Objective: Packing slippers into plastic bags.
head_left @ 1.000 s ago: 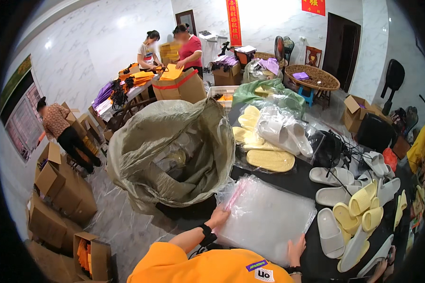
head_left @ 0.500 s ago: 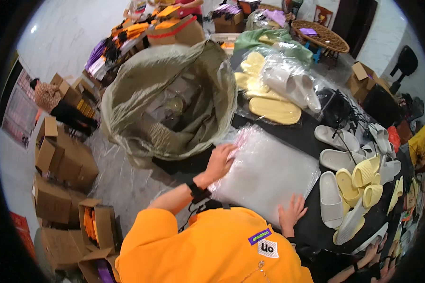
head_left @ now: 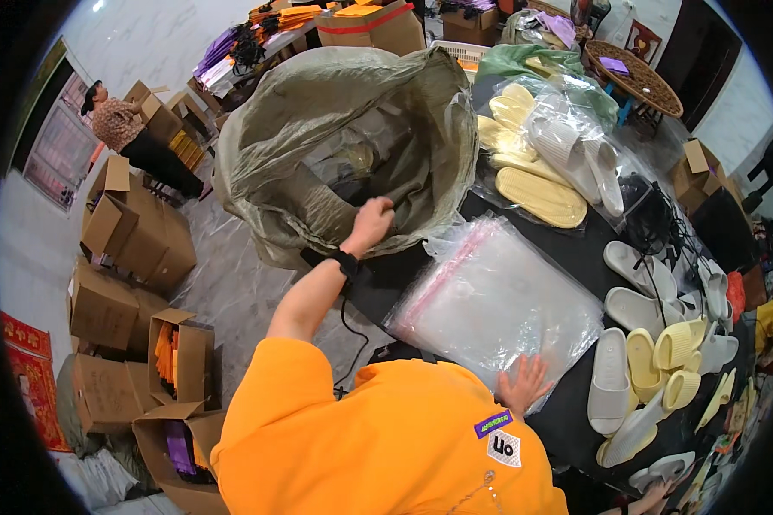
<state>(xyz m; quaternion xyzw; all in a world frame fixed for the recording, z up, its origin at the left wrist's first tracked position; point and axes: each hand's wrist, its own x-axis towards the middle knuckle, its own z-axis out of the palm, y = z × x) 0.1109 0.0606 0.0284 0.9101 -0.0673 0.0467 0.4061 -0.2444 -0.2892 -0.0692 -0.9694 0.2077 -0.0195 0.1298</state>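
My right hand (head_left: 524, 384) lies flat with spread fingers on the near edge of a stack of clear plastic bags (head_left: 507, 296). The stack has a pink strip along its left side and rests on a black table. My left hand (head_left: 372, 225), with a black band at the wrist, is over the near rim of a large grey-green woven sack (head_left: 262, 142). Its fingers are curled; whatever may be in them is hidden. The sack gapes wide, with clear plastic inside. Beyond the stack lie yellow slippers (head_left: 541, 196) and white slippers (head_left: 567, 146) in clear plastic.
Loose white slippers (head_left: 608, 382) and yellow slippers (head_left: 644, 360) spread over the table's right side, near dark cables (head_left: 653, 215). Cardboard boxes (head_left: 150, 245) line the floor at left. A person (head_left: 116, 120) stands beyond them. Another person's hand (head_left: 653, 496) shows at lower right.
My left hand has left the bag stack's left edge and moved up and left to the sack's rim. My right hand stays on the stack. The whole view has shifted.
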